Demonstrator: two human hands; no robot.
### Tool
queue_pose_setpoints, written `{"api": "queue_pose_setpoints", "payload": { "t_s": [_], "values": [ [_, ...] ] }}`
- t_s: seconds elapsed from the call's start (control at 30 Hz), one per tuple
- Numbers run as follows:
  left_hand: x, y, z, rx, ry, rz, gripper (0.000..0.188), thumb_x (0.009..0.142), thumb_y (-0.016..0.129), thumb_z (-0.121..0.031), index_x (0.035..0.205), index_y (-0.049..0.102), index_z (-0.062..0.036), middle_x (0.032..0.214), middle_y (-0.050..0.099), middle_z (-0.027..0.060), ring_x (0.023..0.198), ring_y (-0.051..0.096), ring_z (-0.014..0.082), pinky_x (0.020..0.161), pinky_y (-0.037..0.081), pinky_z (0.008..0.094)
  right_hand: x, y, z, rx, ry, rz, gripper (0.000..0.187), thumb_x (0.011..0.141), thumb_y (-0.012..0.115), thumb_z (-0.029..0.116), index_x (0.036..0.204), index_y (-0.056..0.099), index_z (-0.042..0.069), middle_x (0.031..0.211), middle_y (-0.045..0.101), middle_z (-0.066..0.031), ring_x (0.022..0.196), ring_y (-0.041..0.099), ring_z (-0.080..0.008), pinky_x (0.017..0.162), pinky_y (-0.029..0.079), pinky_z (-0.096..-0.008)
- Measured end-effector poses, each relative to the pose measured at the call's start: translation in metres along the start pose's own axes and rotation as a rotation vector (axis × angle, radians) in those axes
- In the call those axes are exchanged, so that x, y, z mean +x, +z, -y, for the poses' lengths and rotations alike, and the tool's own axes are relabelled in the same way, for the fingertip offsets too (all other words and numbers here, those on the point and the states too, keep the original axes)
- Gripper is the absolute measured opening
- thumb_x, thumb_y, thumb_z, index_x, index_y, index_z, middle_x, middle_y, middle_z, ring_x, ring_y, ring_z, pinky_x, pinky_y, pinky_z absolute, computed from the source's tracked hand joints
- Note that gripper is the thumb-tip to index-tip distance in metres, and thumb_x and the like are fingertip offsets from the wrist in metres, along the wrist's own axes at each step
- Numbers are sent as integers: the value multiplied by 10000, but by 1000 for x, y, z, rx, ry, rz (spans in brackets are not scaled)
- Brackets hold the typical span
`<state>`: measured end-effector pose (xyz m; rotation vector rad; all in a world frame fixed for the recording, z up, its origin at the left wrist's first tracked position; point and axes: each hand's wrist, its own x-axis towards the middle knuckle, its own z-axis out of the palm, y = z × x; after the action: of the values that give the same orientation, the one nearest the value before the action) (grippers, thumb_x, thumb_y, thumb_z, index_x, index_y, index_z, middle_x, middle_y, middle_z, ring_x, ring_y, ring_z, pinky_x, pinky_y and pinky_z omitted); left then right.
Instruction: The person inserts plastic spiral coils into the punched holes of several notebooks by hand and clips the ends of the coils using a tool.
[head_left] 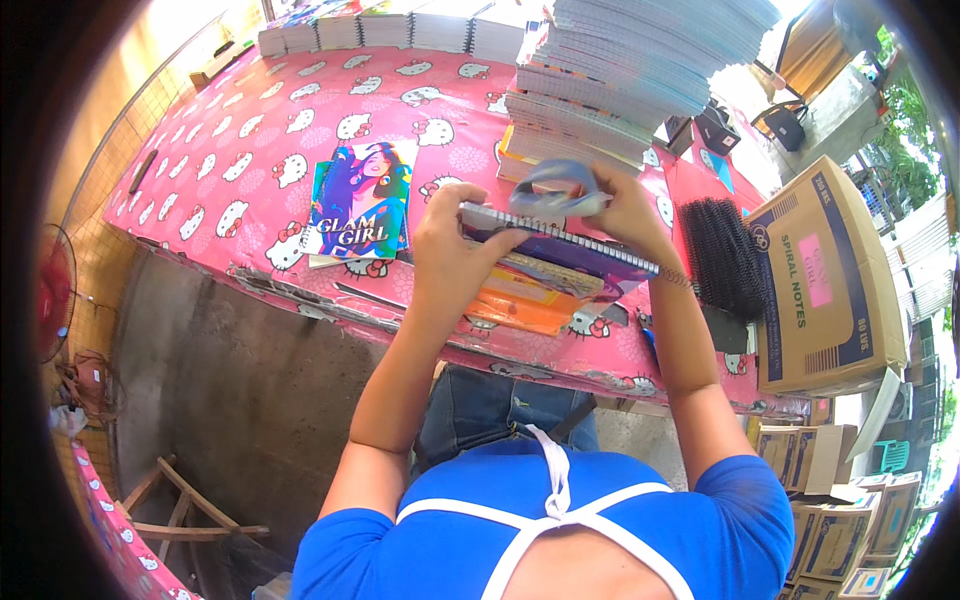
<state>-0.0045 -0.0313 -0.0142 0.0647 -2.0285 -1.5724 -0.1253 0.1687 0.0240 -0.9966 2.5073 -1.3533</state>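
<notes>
My left hand (455, 245) is closed round the left end of a spiral notebook (605, 265), which is tilted up with its bound edge on top. A purple cover shows on the side facing me. A dark coil (676, 277) sticks out past the notebook's right end, beside my right wrist. My right hand (622, 210) grips a grey-blue looped thing (560, 190) just above the bound edge; motion blur hides its kind. Orange and yellow notebooks (520, 310) lie below the tilted one.
A notebook with a colourful cover (362, 200) lies to the left on the pink table cover (255, 130). Tall stacks of paper pads (585, 100) stand ahead. On the right are a bundle of black coils (722, 255) and a cardboard box (825, 285). More notebooks (390, 30) line the far edge.
</notes>
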Motion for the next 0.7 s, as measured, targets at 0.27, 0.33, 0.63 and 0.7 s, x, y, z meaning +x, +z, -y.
{"api": "queue_pose_setpoints", "payload": {
  "t_s": [0.27,0.33,0.63,0.7],
  "values": [
    [-3,-3,4,-538,-128,-33,283,752,715,68,1006,591,57,931,656,120,848,641,135,749,550,256,9,11,-43,-347,-121,30,596,682,718,57,1244,522,57,1243,545,-225,1099,559,-393,909,480,-390],
    [2,-9,7,-580,-195,44,257,755,725,51,987,615,55,912,668,111,821,643,123,727,550,243,-16,11,-62,-358,-276,-134,616,697,746,112,1263,507,64,1341,468,-237,1181,498,-415,952,454,-398],
    [-23,-44,-118,1,676,-360,257,703,725,52,943,655,-6,888,679,87,805,647,174,703,538,275,-225,3,-67,-784,337,-150,585,801,690,334,1248,502,6,1270,497,-227,1187,470,-404,1003,375,-445],
    [-36,-44,-114,157,802,-66,343,691,731,56,1016,652,-21,923,678,92,838,652,194,711,544,287,-233,18,-65,-829,340,-257,525,816,674,291,1232,520,10,1220,520,-215,1138,504,-373,970,395,-440]
  ]
}}
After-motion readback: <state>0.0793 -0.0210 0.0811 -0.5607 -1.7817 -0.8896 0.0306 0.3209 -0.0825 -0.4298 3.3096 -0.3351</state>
